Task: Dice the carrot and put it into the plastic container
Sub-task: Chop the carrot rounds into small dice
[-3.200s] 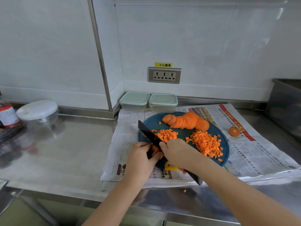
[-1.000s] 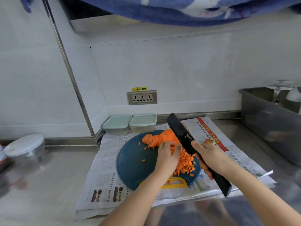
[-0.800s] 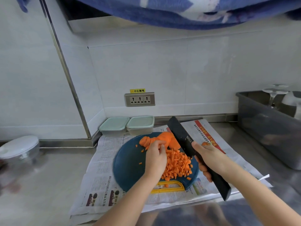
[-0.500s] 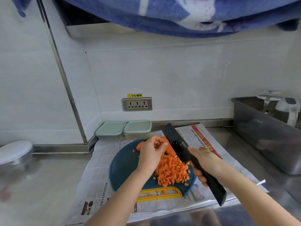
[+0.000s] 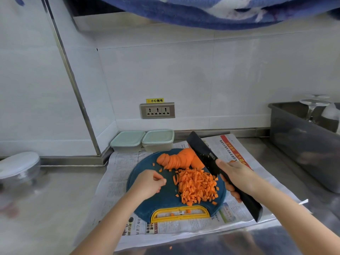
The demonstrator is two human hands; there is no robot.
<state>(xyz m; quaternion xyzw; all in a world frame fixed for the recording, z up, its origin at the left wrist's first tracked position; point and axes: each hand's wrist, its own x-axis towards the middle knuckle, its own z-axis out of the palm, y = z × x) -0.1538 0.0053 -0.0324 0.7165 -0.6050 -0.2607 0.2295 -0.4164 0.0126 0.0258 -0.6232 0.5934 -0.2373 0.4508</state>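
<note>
R hand (image 5: 237, 178) grips knife (image 5: 203, 152) just beside diced carrot (image 5: 196, 184); L hand (image 5: 148, 184) curled over board (image 5: 158, 201), pinch unclear.

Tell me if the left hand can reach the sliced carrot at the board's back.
Probably yes: the left hand is near the sliced carrot, with only bare cutting board between; the knife is off to the right.

Newspaper (image 5: 117, 173) covers part of the steel counter (image 5: 55, 199). A triple socket (image 5: 157, 111) sits in the wall under a yellow label (image 5: 155, 100). At right, a grey bin (image 5: 298, 142) holds what looks like an upturned glass (image 5: 313, 103).
</note>
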